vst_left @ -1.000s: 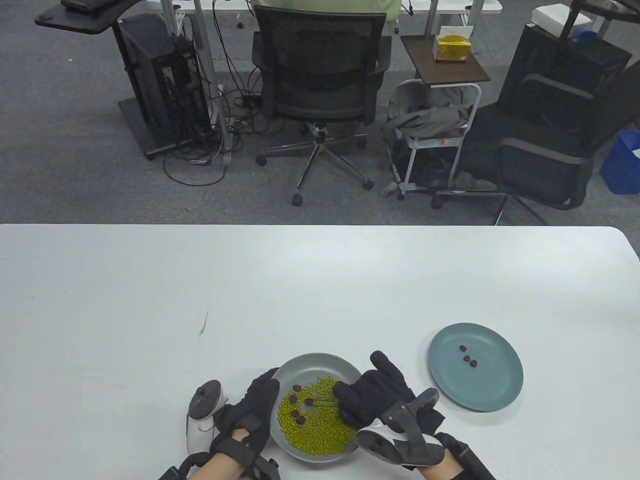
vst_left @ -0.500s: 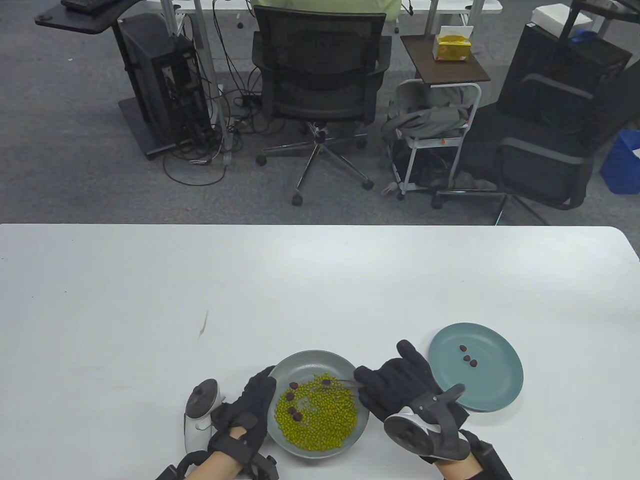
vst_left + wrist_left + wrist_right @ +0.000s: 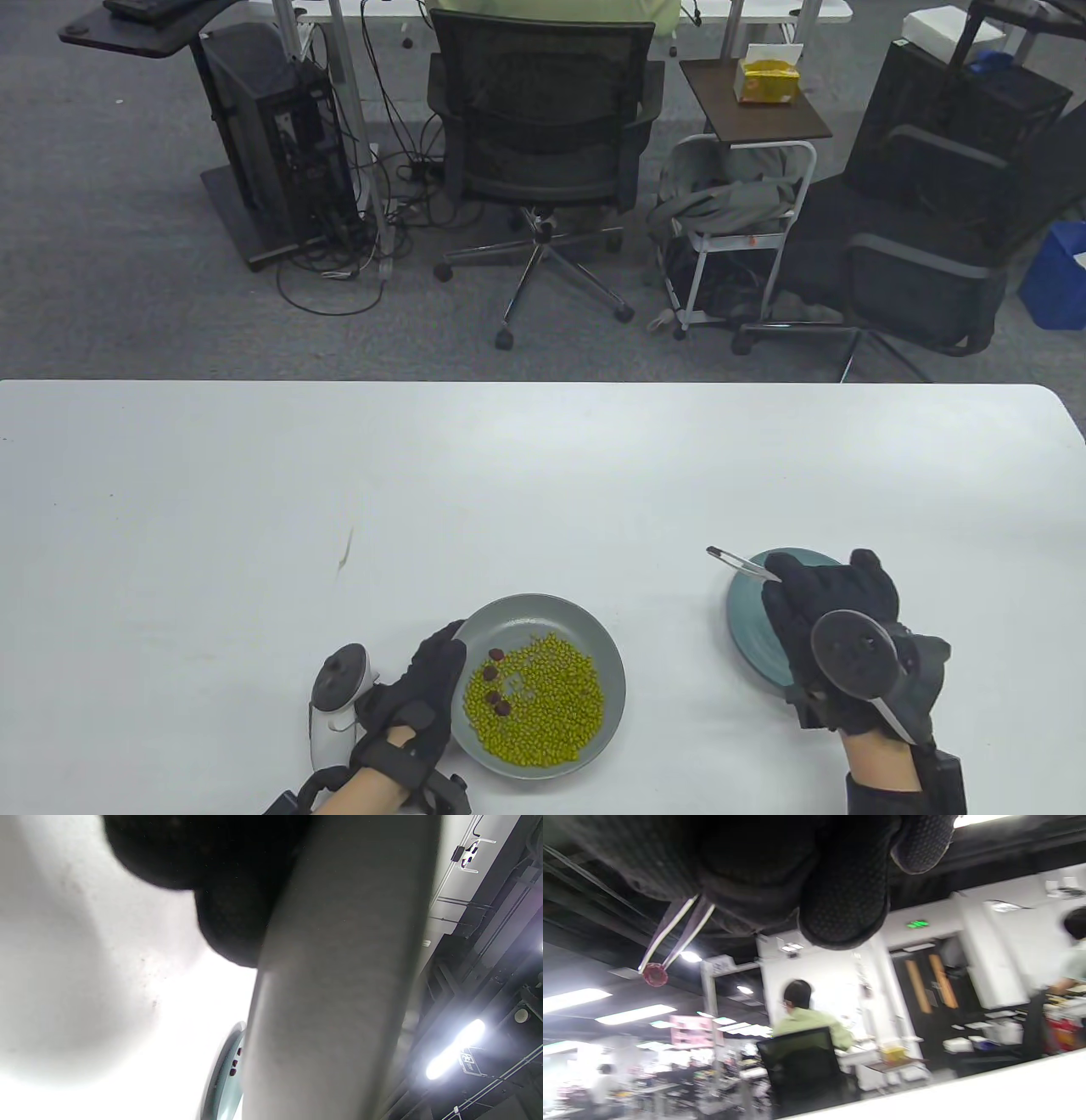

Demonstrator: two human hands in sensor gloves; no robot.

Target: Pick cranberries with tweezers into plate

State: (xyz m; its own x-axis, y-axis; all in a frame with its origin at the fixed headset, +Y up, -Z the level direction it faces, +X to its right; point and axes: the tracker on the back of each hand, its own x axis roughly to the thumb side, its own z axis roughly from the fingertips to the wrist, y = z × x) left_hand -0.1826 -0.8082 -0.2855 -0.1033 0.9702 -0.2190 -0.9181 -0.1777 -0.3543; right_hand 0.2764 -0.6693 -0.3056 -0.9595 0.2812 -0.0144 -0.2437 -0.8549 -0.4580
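Tweezers point(image 3: 678, 929) between the right-hand fingers point(image 3: 844, 899): thin polished metal, shiny. Gloves: black knit cloth, dotted grip texture on the fingers. Cranberry point(image 3: 655, 974) at the tips: dark red, slightly glossy. Grey bowl point(image 3: 585, 624) and teal plate point(image 3: 747, 624): smooth, matt. Desk point(image 3: 509, 484): smooth matt white.

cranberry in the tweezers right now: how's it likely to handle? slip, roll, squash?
The cranberry looks small and roundish, so it would probably roll if dropped. Only the tweezers' thin tips pinch it, so it could slip or twist out. It seems light: the right hand holds it aloft near the blue plate with no visible sag.
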